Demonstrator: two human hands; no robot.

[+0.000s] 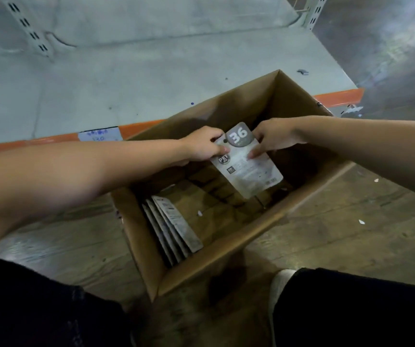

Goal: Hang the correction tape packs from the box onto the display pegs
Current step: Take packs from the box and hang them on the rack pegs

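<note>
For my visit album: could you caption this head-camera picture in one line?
Both hands, left hand and right hand, hold a correction tape pack above an open cardboard box where several more packs remain.

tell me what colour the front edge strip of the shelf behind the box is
Orange, with a pale label stuck on it; the shelf edge strip shows best in the head view.

A grey correction tape pack (247, 162) marked "36" hangs tilted over the open cardboard box (226, 256) holding more packs (174, 227).
</note>
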